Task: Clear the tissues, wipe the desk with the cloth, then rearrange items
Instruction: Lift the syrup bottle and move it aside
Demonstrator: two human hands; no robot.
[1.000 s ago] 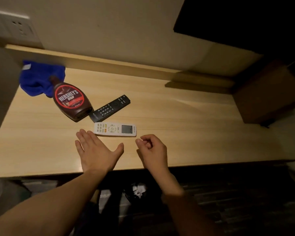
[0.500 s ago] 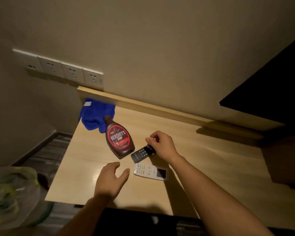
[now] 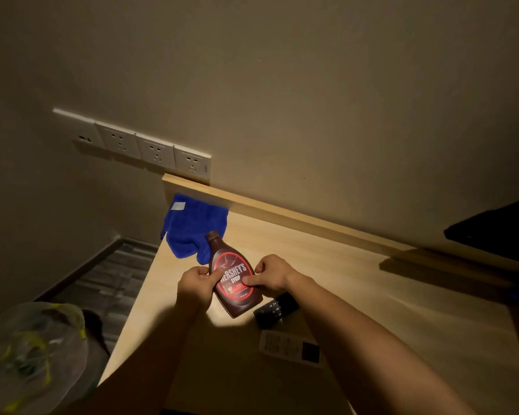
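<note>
A brown Hershey's syrup bottle [image 3: 235, 290] lies on its back on the light wooden desk [image 3: 357, 283], cap pointing to the far left. My left hand [image 3: 196, 287] grips its left side and my right hand [image 3: 271, 275] holds its right side, thumb on the label. Behind the bottle, a blue cloth [image 3: 194, 227] lies crumpled at the desk's far left corner. A black remote [image 3: 274, 310] rests just right of the bottle's base, partly under my right forearm. Nearer to me lies a white remote [image 3: 291, 348]. No tissues are in view.
A row of white wall sockets [image 3: 144, 148] sits above the desk's raised back ledge [image 3: 282, 209]. A plastic-lined bin [image 3: 33, 354] stands on the floor to the left of the desk. A dark screen edge [image 3: 498, 229] shows at the right.
My right hand left the black remote and moved to the syrup bottle. My left hand rose from the desk front and closed on the bottle's other side. The view tilted up and left.
</note>
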